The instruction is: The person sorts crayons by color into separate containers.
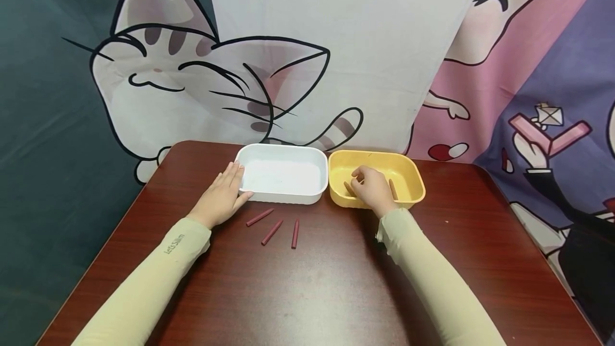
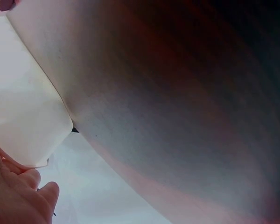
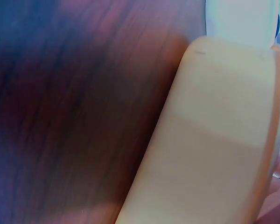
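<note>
A white rectangular tub [image 1: 283, 197] stands at the table's far side, and my left hand [image 1: 222, 194] rests against its left end with fingers straight and thumb spread along the front. In the left wrist view, fingers of that hand [image 2: 23, 191] touch the end of the tub [image 2: 32, 102]. My right hand [image 1: 373, 188] reaches over the front wall of a yellow tub [image 1: 414, 175], its fingers bent downward inside. Beside those fingers is a dark red crayon-like stick [image 1: 349, 189]; whether they pinch it is unclear. Another stick [image 1: 393, 189] leans right of the hand.
Three dark red sticks lie on the brown table [image 1: 307, 292] before the white tub: a left one [image 1: 260, 217], a middle one [image 1: 272, 233] and a right one [image 1: 295, 234]. The tubs stand side by side near the far edge. A cartoon-printed cloth [image 1: 307, 4] hangs behind.
</note>
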A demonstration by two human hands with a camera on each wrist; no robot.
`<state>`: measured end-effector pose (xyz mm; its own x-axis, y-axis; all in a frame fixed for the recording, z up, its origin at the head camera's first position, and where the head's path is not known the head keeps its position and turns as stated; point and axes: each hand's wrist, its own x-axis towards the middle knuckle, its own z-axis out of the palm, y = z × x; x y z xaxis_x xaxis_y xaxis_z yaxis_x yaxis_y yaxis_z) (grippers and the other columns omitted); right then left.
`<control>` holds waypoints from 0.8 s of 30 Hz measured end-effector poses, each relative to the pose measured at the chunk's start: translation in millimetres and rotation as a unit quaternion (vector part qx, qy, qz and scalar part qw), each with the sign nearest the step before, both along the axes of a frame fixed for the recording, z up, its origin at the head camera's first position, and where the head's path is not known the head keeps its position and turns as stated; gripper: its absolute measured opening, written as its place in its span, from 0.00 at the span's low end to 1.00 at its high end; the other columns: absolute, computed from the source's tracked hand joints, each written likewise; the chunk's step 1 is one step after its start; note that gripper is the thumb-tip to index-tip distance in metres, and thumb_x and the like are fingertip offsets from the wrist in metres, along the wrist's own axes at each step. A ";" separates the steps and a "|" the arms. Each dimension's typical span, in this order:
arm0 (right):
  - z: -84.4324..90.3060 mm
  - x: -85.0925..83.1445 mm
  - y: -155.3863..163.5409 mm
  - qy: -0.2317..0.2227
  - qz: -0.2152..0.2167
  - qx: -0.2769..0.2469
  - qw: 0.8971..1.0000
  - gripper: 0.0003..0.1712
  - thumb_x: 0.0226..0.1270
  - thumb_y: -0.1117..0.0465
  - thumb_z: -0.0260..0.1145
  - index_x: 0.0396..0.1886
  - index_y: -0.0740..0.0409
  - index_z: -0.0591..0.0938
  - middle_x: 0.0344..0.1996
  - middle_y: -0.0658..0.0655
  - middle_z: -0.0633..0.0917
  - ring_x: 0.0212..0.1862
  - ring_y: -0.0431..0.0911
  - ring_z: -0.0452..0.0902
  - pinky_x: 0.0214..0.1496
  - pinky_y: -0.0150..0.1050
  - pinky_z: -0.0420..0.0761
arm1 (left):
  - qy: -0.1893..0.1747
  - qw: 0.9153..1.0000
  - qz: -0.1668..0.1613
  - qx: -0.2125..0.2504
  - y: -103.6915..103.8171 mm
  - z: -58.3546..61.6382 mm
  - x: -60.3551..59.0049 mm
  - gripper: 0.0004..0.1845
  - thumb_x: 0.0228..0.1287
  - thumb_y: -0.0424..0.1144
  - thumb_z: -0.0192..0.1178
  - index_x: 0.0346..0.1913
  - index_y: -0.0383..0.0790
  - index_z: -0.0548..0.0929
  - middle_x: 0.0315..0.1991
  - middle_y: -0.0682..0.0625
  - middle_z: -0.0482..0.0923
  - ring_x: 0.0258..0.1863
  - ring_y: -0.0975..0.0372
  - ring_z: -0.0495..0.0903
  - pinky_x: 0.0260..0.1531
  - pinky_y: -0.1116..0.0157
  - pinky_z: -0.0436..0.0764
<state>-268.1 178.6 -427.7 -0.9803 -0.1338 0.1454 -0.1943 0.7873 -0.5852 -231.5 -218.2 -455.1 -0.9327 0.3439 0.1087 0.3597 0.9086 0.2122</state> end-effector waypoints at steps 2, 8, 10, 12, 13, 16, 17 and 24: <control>-0.6 2.4 -2.5 0.014 0.007 -0.006 1.000 0.14 0.67 0.62 0.59 0.45 0.66 0.83 0.39 0.63 0.85 0.41 0.56 0.81 0.49 0.51 0.80 | 0.001 1.000 -0.001 0.001 0.1 0.1 0.0 0.43 0.78 0.54 0.51 0.77 0.23 0.52 0.80 0.31 0.45 0.80 0.43 0.43 0.75 0.43 0.51; -0.4 10.8 -11.6 0.052 0.031 -0.005 0.998 0.17 0.74 0.61 0.58 0.52 0.70 0.82 0.48 0.67 0.84 0.52 0.60 0.80 0.60 0.54 0.77 | -0.002 1.000 -0.002 0.001 0.4 0.1 0.0 0.43 0.78 0.54 0.51 0.77 0.23 0.51 0.80 0.31 0.45 0.80 0.43 0.42 0.76 0.44 0.50; -0.4 13.9 -14.7 0.068 0.041 0.003 0.997 0.19 0.75 0.60 0.57 0.55 0.70 0.81 0.52 0.68 0.83 0.57 0.61 0.78 0.64 0.55 0.75 | -0.002 1.000 -0.001 0.001 0.4 0.2 0.1 0.43 0.78 0.54 0.51 0.77 0.23 0.51 0.80 0.31 0.44 0.80 0.43 0.42 0.76 0.43 0.51; -1.0 17.4 -17.4 0.083 0.051 0.012 0.995 0.21 0.76 0.59 0.56 0.58 0.70 0.80 0.55 0.68 0.82 0.61 0.62 0.76 0.67 0.56 0.72 | -0.002 1.000 0.000 0.001 0.3 0.3 0.1 0.43 0.78 0.54 0.51 0.77 0.23 0.51 0.80 0.31 0.45 0.80 0.43 0.42 0.75 0.43 0.51; -1.5 18.9 -18.4 0.094 0.057 0.017 0.994 0.21 0.76 0.59 0.56 0.59 0.69 0.79 0.56 0.68 0.81 0.62 0.62 0.75 0.68 0.56 0.71 | -0.002 1.000 0.000 0.001 0.4 0.2 0.1 0.43 0.78 0.54 0.51 0.77 0.23 0.51 0.80 0.31 0.45 0.80 0.43 0.42 0.75 0.43 0.51; -5.0 23.3 -20.8 0.134 0.073 0.035 0.988 0.22 0.76 0.60 0.57 0.61 0.69 0.78 0.60 0.69 0.79 0.65 0.63 0.72 0.71 0.56 0.68 | -0.001 1.000 0.001 0.000 0.6 -0.3 -0.2 0.43 0.78 0.54 0.51 0.77 0.23 0.51 0.80 0.31 0.45 0.80 0.43 0.42 0.75 0.43 0.52; -6.4 24.7 -21.5 0.149 0.077 0.041 0.985 0.22 0.75 0.61 0.58 0.62 0.69 0.78 0.62 0.69 0.78 0.66 0.63 0.72 0.71 0.56 0.68 | -0.001 1.000 0.001 0.000 0.7 -0.4 -0.2 0.43 0.78 0.54 0.50 0.77 0.23 0.51 0.80 0.31 0.45 0.80 0.43 0.42 0.75 0.43 0.52; -15.3 34.5 -28.0 0.204 0.104 0.097 0.969 0.29 0.76 0.58 0.57 0.71 0.66 0.72 0.71 0.65 0.71 0.73 0.60 0.65 0.73 0.61 0.64 | 0.000 1.000 0.001 0.002 1.2 -0.3 0.2 0.42 0.78 0.54 0.50 0.77 0.23 0.52 0.80 0.31 0.45 0.80 0.43 0.43 0.75 0.43 0.52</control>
